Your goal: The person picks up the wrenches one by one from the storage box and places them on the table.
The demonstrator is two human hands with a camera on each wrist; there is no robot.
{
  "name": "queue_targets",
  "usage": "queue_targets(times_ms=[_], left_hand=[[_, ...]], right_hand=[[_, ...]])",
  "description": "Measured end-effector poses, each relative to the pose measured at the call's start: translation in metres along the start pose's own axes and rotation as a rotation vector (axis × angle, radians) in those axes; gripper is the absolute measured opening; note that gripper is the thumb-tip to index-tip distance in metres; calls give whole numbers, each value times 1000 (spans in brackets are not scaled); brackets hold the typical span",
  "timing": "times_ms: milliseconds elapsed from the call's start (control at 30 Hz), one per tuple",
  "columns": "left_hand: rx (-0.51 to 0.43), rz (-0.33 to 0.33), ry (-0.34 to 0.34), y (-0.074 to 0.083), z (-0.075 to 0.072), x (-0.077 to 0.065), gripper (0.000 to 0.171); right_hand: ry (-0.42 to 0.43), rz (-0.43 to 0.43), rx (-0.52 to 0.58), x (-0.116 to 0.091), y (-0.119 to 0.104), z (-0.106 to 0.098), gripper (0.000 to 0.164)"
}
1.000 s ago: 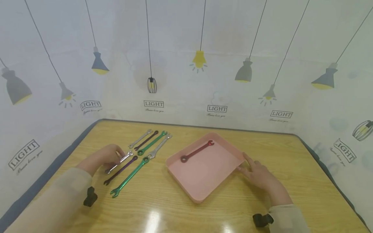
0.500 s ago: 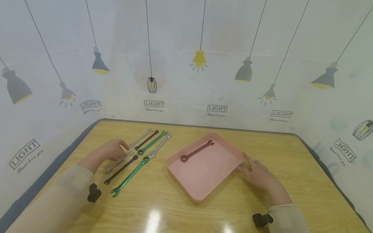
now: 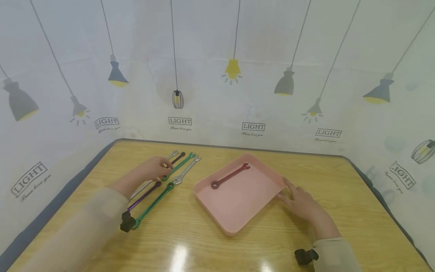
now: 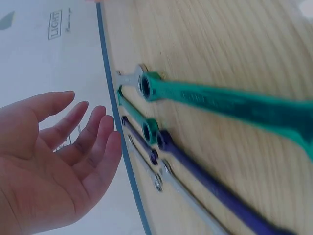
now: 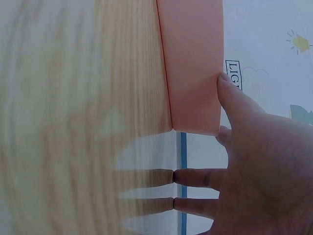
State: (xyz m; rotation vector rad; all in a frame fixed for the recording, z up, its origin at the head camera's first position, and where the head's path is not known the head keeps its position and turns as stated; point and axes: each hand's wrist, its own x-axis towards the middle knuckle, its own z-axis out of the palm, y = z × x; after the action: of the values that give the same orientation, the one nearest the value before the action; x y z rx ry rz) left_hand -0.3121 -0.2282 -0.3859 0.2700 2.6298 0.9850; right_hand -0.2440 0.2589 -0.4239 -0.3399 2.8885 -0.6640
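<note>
My left hand [image 3: 153,170] hovers over two rows of wrenches, palm bare and fingers loosely curved in the left wrist view. Around it lie a green wrench [image 3: 154,204], a purple wrench [image 3: 144,195] and a silver wrench [image 4: 190,198] in the near row. The far row has another green wrench [image 3: 183,165], a silver wrench [image 3: 187,170], a dark purple wrench [image 3: 178,158] and a second silver wrench [image 3: 174,154], partly hidden. My right hand [image 3: 302,204] touches the right corner of a pink tray [image 3: 231,211], thumb at its rim. A red wrench [image 3: 231,176] lies inside the tray.
The wooden table [image 3: 190,249] ends at a dark edge along a white backdrop [image 3: 210,102] printed with hanging lamps. Black wrist cameras sit at both cuffs. Fingers of the right hand stand down beside the tray's corner.
My left hand, earlier at the near silver wrench, has let it lie and moved right and away over the far row. The right hand and tray have not moved.
</note>
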Motion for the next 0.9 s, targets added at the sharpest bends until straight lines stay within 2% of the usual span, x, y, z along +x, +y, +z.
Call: queue_targets(times_ms=[133,367,567,700,900], left_hand=[[-28,31,-4,12,10,8,37],[-63,93,-21,42,25,20,36],[-126,163,-46,65,45,33,34],[-144,215,-35,79,62,41,30],[-99,202,3,99,86,51,29]], right_hand=[[2,0,4,0,1,1,80],[6,0,8,2,4,4,81],[11,0,15,2,5,5,81],[15,1,8,2,5,6,81],[18,5,15,2,2,6,80]])
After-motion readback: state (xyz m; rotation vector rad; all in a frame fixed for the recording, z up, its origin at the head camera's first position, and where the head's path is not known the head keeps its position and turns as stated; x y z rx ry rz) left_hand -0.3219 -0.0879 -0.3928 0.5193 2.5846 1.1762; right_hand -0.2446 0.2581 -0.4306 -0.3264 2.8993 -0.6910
